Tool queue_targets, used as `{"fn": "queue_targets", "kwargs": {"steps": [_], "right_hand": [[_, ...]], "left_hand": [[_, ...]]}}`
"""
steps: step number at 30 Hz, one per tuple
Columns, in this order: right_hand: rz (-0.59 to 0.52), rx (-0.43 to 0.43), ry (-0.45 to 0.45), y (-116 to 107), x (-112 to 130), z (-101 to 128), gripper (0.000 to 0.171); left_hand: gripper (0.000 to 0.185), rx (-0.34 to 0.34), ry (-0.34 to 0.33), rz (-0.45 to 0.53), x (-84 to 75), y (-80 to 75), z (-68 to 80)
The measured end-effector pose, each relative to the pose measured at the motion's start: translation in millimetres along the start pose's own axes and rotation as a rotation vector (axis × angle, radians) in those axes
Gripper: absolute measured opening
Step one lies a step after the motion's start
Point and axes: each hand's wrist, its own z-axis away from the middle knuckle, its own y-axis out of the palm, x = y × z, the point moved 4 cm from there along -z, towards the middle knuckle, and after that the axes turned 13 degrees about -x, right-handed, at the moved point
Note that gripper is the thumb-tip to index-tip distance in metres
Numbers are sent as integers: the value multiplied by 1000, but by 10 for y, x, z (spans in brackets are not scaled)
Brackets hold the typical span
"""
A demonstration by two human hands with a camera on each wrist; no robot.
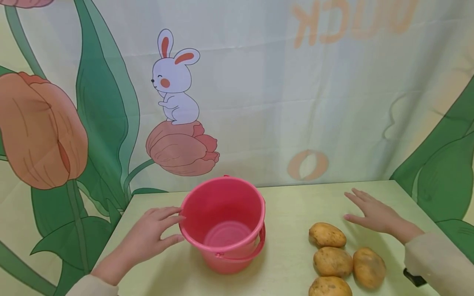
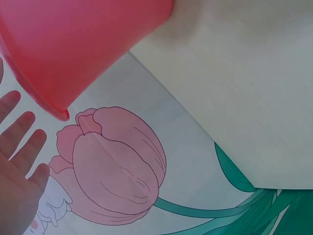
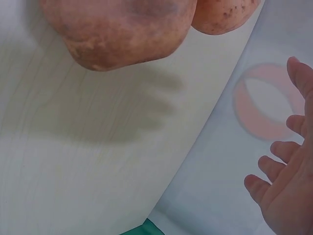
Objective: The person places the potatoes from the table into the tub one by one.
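Two hands were out over the pale table (image 1: pixel 289 205), both released, fingers straight and spread, grasping nothing. Left hand (image 1: pixel 149 236) lay palm down, fingertips touching the left wall of the pink bucket (image 1: pixel 224 224), which stood upright between the hands. Right hand (image 1: pixel 372 213) hovered flat just beyond the four potatoes (image 1: pixel 342 261), which lay clustered near it, apart from the bucket.

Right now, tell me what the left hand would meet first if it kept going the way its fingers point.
The left hand points right, toward the pink bucket. Its fingertips already look to be at the bucket's wall, so that comes first, though actual contact is hard to judge.
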Motion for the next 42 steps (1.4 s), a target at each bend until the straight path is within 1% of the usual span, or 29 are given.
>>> {"fn": "queue_targets", "kwargs": {"steps": [5, 12, 15, 19, 24, 28, 30, 35, 42], "right_hand": [[4, -10, -7, 26, 30, -10, 73], [27, -40, -27, 82, 40, -9, 73], [25, -48, -35, 92, 58, -22, 71], [11, -56, -45, 100, 98, -38, 67], [-21, -55, -63, 127, 141, -45, 65], [-61, -46, -59, 167, 154, -38, 65], [-81, -38, -51, 185, 161, -39, 65], [-118, -29, -35, 215, 188, -53, 64], [-230, 15, 11, 333, 167, -66, 64]], "left_hand": [[38, -2, 18, 1, -34, 33, 12], [36, 16, 14, -7, -71, 59, 31], [35, 7, 28, -8, -82, 64, 35], [34, -20, 59, -1, -97, 66, 36], [32, -35, 79, 18, -127, 69, 34], [26, -44, 84, 31, -143, 73, 41], [23, -49, 86, 37, -144, 76, 47], [22, -46, 83, 40, -139, 79, 49], [24, -40, 78, 63, -141, 88, 31]]}}
